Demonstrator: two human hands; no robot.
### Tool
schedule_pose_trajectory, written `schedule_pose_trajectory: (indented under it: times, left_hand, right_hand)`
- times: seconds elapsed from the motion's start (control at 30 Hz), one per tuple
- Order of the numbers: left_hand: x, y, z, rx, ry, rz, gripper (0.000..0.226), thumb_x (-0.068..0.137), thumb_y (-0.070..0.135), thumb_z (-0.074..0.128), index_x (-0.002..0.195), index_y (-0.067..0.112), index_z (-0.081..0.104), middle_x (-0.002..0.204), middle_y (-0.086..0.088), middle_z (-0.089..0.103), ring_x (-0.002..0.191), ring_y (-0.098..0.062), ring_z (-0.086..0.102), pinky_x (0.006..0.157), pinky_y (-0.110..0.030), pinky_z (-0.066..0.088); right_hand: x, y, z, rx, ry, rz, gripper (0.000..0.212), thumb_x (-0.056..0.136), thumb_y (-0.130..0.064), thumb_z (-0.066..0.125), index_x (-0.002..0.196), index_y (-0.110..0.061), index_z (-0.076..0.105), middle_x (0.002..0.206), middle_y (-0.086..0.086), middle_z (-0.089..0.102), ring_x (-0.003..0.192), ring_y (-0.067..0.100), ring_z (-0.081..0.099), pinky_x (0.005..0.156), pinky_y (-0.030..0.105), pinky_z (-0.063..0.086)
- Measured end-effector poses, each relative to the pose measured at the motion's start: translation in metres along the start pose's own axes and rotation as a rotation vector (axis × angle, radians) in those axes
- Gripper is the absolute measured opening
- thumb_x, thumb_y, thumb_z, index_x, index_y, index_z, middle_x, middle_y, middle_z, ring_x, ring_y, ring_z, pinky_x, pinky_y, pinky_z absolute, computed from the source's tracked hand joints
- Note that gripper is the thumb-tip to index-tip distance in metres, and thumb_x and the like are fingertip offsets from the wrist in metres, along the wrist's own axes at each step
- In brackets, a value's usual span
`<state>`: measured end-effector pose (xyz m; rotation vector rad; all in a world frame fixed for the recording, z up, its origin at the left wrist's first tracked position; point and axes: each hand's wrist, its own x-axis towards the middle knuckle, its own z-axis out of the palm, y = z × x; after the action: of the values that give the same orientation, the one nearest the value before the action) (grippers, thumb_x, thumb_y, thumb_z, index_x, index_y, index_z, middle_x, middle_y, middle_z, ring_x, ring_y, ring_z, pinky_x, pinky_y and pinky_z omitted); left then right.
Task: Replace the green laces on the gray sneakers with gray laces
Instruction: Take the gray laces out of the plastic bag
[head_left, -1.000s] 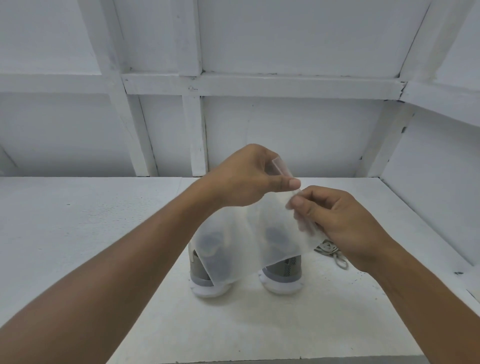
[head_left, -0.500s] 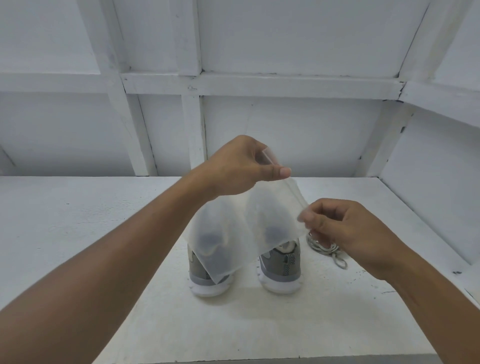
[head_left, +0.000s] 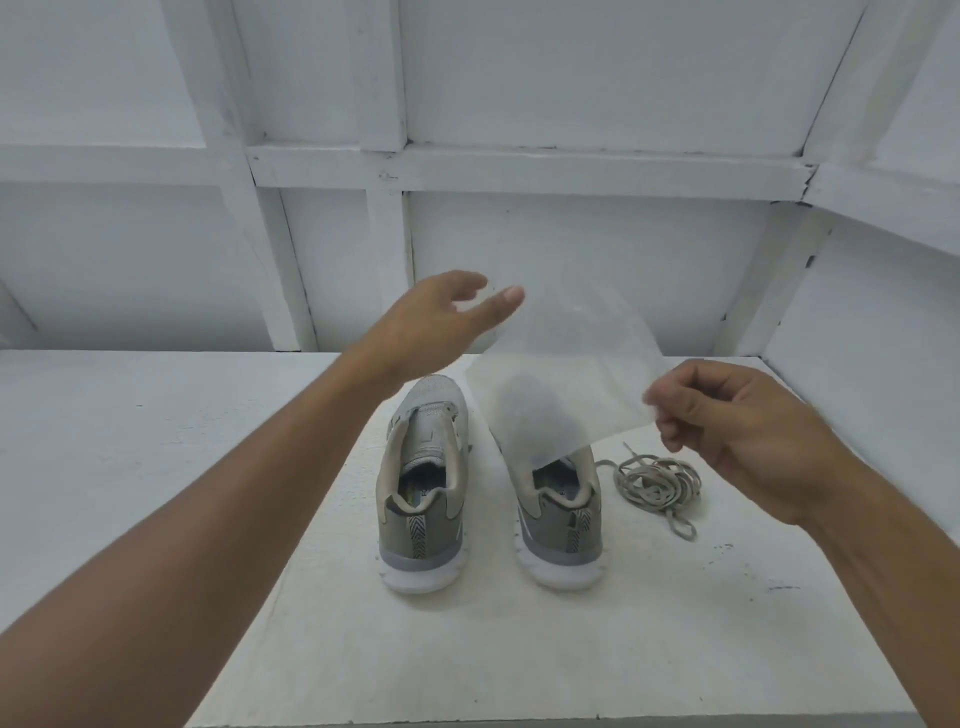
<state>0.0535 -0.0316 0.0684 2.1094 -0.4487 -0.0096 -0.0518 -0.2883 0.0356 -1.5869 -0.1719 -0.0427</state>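
Observation:
Two gray sneakers stand side by side on the white table, heels toward me: the left sneaker (head_left: 423, 483) with no lace in it, and the right sneaker (head_left: 558, 519), whose front is veiled by a translucent plastic bag (head_left: 566, 364). My right hand (head_left: 727, 415) pinches the bag's right edge and holds it up in the air. My left hand (head_left: 441, 317) hovers above the left sneaker's toe, fingers spread, holding nothing. A bundle of gray laces (head_left: 657, 480) lies on the table to the right of the right sneaker. No green laces are visible.
The white table (head_left: 467, 649) runs to a front edge close to me. White wall panels with beams (head_left: 519, 171) close it in behind and on the right. Small dark specks mark the table at the right.
My left hand has let go of the bag and opened. My right hand has pulled the bag to the right and upward, uncovering the left sneaker.

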Motion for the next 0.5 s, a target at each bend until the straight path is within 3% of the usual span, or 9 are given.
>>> schedule_pose_trajectory:
  times: [0.1,0.2,0.3,0.37,0.5]
  left_hand:
    - [0.001,-0.020,0.017,-0.093,0.016,-0.119,0.079,0.084,0.070,0.050,0.144,0.020,0.041,0.140,0.002,0.051,0.122,-0.016,0.052,0.106,-0.042,0.042]
    - [0.005,-0.028,0.037,-0.189,0.011,-0.186,0.076,0.087,0.066,0.050,0.144,0.016,0.040,0.140,-0.001,0.051,0.121,-0.018,0.054,0.106,-0.045,0.043]
    - [0.009,-0.029,0.057,-0.313,-0.035,-0.256,0.072,0.085,0.064,0.053,0.135,0.012,0.049,0.136,-0.002,0.055,0.120,-0.019,0.056,0.107,-0.043,0.042]
    - [0.011,-0.024,0.069,-0.506,-0.085,-0.304,0.045,0.093,0.049,0.055,0.121,0.013,0.054,0.126,-0.005,0.059,0.115,-0.024,0.060,0.105,-0.041,0.045]
    - [0.015,-0.015,0.079,-0.912,-0.142,-0.386,0.031,0.096,0.024,0.059,0.120,0.005,0.057,0.117,-0.011,0.066,0.098,-0.027,0.070,0.094,-0.040,0.054]
  right_hand:
    - [0.006,-0.006,-0.006,0.055,0.006,-0.013,0.038,0.057,-0.044,0.087,0.075,-0.013,0.074,0.071,0.005,0.062,0.067,0.013,0.061,0.063,0.022,0.053]
    - [0.010,-0.018,-0.010,0.158,0.024,-0.035,0.013,0.067,-0.027,0.073,0.070,-0.014,0.073,0.075,0.006,0.069,0.077,0.016,0.069,0.073,0.024,0.056]
    - [0.015,-0.028,-0.013,0.229,0.049,-0.071,0.010,0.071,-0.023,0.065,0.068,-0.015,0.071,0.077,0.007,0.071,0.089,0.023,0.072,0.081,0.027,0.056]
    - [0.018,-0.032,-0.017,0.280,0.084,-0.095,0.011,0.074,-0.021,0.064,0.068,-0.015,0.071,0.075,0.003,0.069,0.092,0.025,0.072,0.082,0.026,0.055]
    - [0.028,-0.025,-0.034,0.325,0.187,-0.081,0.010,0.083,-0.016,0.058,0.081,-0.008,0.063,0.080,0.000,0.066,0.094,0.024,0.071,0.081,0.024,0.055]
